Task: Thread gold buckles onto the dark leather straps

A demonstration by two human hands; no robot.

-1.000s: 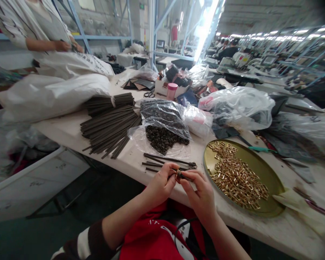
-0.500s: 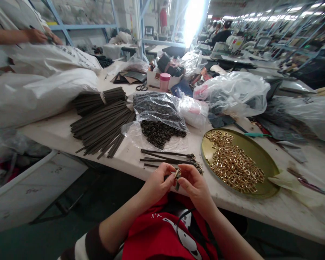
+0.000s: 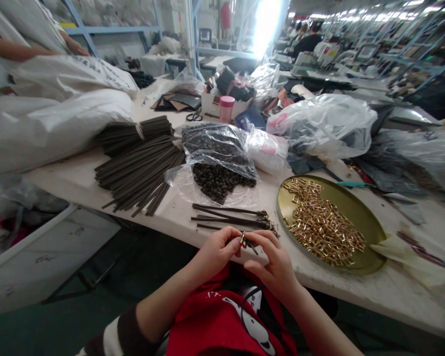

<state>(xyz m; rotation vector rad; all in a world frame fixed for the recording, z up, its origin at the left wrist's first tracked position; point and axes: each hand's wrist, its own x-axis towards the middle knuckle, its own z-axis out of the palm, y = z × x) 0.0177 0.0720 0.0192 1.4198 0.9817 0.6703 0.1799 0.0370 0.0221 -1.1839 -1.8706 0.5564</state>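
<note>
A small gold buckle (image 3: pixel 243 240) with a dark strap piece is pinched between the thumb and fingers of my left hand (image 3: pixel 221 247). My right hand (image 3: pixel 276 259) is beside it, thumb and fingers spread apart, with the fingertips at the dark piece. Just beyond my hands, several dark straps (image 3: pixel 226 216) lie on the table with buckles at their right ends. On the right, a round gold tray (image 3: pixel 373 242) holds a heap of gold buckles (image 3: pixel 324 227).
Behind the straps lies a clear bag (image 3: pixel 218 143) with small dark pieces. Bundles of long dark strips (image 3: pixel 141 168) are at left, and a pink-lidded jar (image 3: pixel 226 109) stands farther back. A person's arm (image 3: pixel 18 49) is over white sacks (image 3: pixel 55 123).
My right thumb has moved away from its fingers and from the buckle. The buckle has turned in my left hand. At the far left, the other person's hands have shifted.
</note>
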